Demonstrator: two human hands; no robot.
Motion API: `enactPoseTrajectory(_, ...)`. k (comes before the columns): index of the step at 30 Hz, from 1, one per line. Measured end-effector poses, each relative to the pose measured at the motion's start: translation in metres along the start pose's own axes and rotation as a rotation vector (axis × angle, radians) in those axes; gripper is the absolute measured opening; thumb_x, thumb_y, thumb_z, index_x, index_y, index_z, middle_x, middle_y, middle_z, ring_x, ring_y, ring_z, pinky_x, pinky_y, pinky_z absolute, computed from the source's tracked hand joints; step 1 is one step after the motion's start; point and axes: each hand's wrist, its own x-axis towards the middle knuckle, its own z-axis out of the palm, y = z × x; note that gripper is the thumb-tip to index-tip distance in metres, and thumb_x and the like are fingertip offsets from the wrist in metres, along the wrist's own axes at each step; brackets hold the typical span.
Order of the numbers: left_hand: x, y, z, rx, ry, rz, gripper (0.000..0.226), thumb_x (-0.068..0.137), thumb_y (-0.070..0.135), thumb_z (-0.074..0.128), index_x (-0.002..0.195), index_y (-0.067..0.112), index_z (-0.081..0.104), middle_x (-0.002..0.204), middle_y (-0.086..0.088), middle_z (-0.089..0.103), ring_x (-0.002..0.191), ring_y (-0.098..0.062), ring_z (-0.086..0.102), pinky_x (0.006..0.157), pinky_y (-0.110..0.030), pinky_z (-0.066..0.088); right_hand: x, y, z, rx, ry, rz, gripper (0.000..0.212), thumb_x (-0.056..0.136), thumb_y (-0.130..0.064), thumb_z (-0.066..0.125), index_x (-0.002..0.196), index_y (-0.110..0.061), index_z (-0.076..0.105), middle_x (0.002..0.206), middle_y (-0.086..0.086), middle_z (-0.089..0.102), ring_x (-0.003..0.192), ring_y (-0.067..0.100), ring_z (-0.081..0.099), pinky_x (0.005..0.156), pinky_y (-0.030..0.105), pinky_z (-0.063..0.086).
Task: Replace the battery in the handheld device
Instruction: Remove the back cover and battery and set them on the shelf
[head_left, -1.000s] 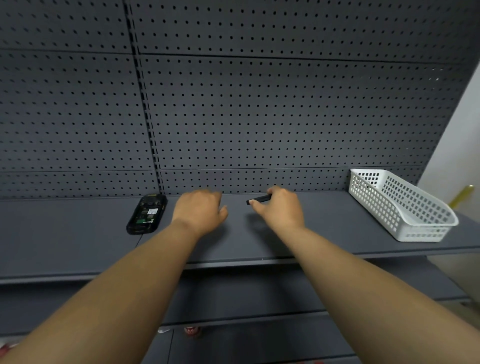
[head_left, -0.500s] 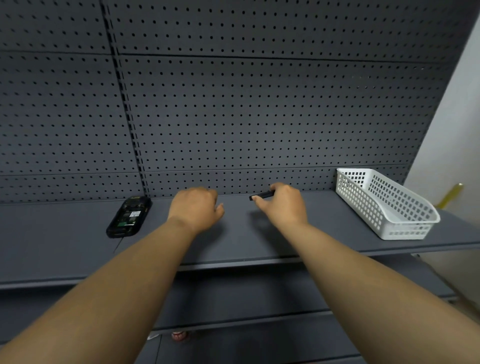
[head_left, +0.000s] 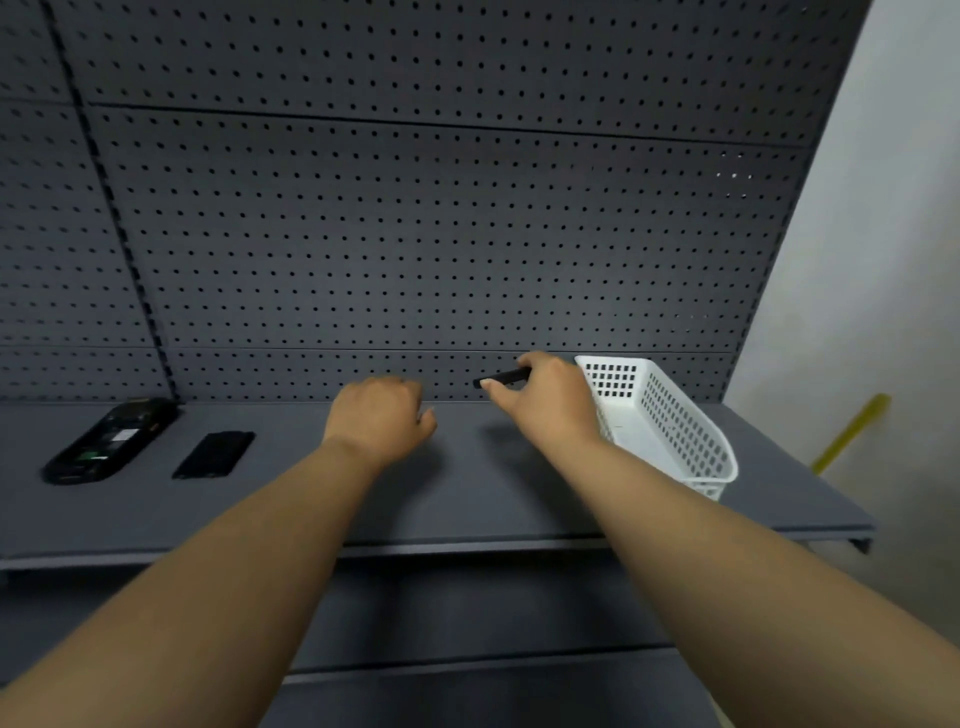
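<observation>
Beside the white basket (head_left: 670, 415), the right hand (head_left: 550, 400) pinches what looks like a battery (head_left: 501, 376), its long axis level; left hand (head_left: 379, 421) is loosely curled, empty.

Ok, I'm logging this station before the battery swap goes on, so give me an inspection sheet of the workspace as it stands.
Surface: grey shelf, flat, bare in the middle.
Job's things: handheld device lies at the left with its back open and its insides showing; a flat black piece, cover or battery, lies just right of it, apart from it; a thin black piece is in the right hand.
Clutter: white basket at the right end; contents not visible.
Grips: right hand pinches the thin black piece above the shelf; left hand is loosely curled and empty.
Cables: nothing seen.
Surroundings: grey pegboard behind, a lower shelf beneath, white wall and a yellow strip at the right.
</observation>
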Motion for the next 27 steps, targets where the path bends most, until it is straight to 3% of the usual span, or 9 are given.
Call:
enactPoseTrajectory(8,0.007,0.073,0.005,-0.007,-0.008,-0.001,0.032,0.090,0.039,0.043,0.092,0.012,0.060,0.091,-0.009,0.065,0.082,-0.027,0.059,0.068,-0.032,0.041,0.016,0.080,-0.063,-0.035,0.024,0.066,0.042,0.079,-0.042,0.068,0.099,-0.005,0.066,0.091,0.010,0.071,0.085,0.026,0.063,0.064,0.026,0.040)
enactPoseTrajectory(12,0.009,0.093,0.007,-0.002,-0.011,0.007,0.031,0.090,0.038,0.043,0.091,0.013,0.060,0.091,-0.009,0.065,0.081,-0.026,0.058,0.066,-0.031,0.039,0.018,0.110,-0.079,-0.071,-0.026,0.159,0.040,0.079,-0.040,0.066,0.091,-0.002,0.068,0.083,0.011,0.072,0.079,0.027,0.065,0.062,0.031,0.048)
enactPoseTrajectory(17,0.015,0.105,0.006,-0.006,-0.012,0.006,0.031,0.090,0.039,0.043,0.092,0.013,0.061,0.092,-0.008,0.066,0.083,-0.026,0.059,0.068,-0.031,0.039,0.018,0.130,-0.084,-0.096,-0.122,0.255,0.037,0.080,-0.034,0.068,0.088,0.001,0.067,0.076,0.010,0.065,0.067,0.023,0.056,0.042,0.023,0.032)
enactPoseTrajectory(22,0.016,0.108,0.008,0.004,-0.013,0.008,0.031,0.090,0.039,0.043,0.092,0.014,0.061,0.093,-0.008,0.065,0.083,-0.026,0.059,0.068,-0.030,0.036,0.019,0.136,-0.077,-0.102,-0.244,0.283,0.029,0.079,-0.027,0.070,0.094,-0.002,0.070,0.098,0.008,0.071,0.080,0.022,0.062,0.049,0.025,0.040)
enactPoseTrajectory(24,0.015,0.108,0.008,0.003,-0.016,0.003,0.030,0.090,0.039,0.043,0.092,0.013,0.060,0.093,-0.008,0.065,0.083,-0.026,0.058,0.069,-0.031,0.037,0.018,0.137,-0.073,-0.125,-0.278,0.290,0.030,0.077,-0.027,0.071,0.094,-0.003,0.068,0.098,0.009,0.070,0.077,0.022,0.058,0.048,0.024,0.037)
enactPoseTrajectory(27,0.012,0.107,0.009,0.007,-0.021,0.000,0.031,0.090,0.039,0.043,0.092,0.013,0.060,0.092,-0.008,0.065,0.084,-0.026,0.058,0.069,-0.031,0.036,0.017,0.138,-0.068,-0.167,-0.314,0.304,0.031,0.076,-0.028,0.072,0.096,-0.004,0.066,0.093,0.008,0.067,0.075,0.023,0.055,0.058,0.025,0.040)
